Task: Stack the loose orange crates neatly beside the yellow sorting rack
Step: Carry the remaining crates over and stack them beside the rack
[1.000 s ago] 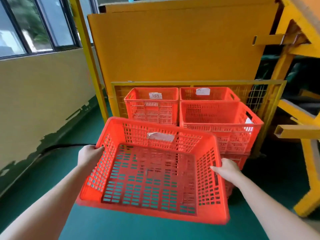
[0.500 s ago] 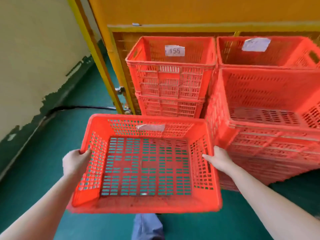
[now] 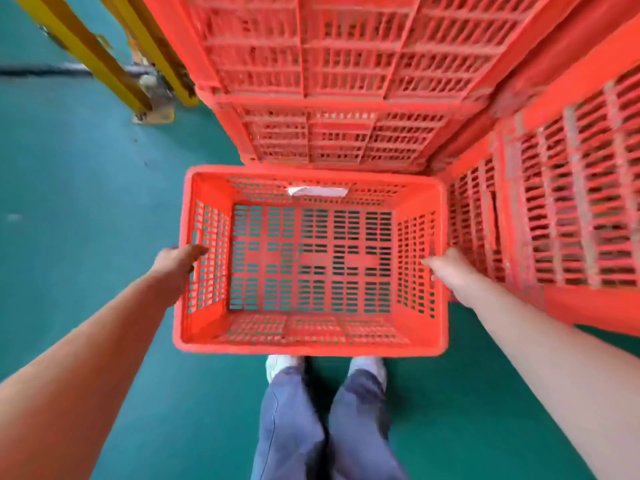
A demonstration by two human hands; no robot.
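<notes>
Near, 6 o'clock: legs in blue trousers (image 3: 325, 420) and pale shoes (image 3: 284, 367) are standing on the green floor (image 3: 86, 185). Just ahead, dead centre, the orange crate (image 3: 311, 346) is sitting level and open side up, with the floor showing through its slots. Can't tell if it's touching down. A white label (image 3: 317, 191) is on its far wall.

The left hand (image 3: 176, 263) is gripping the crate's 9 o'clock wall with its thumb over the rim. The right hand (image 3: 450, 268) is doing the same at 3 o'clock. The other fingers are hidden outside the walls.

At 12 o'clock a crate stack (image 3: 346, 81) is butting against the crate's far rim. A second crate stack (image 3: 571, 202) is standing at 2 o'clock, just beside its right wall. Yellow rack posts (image 3: 100, 64) are at 11 o'clock, blurred.
</notes>
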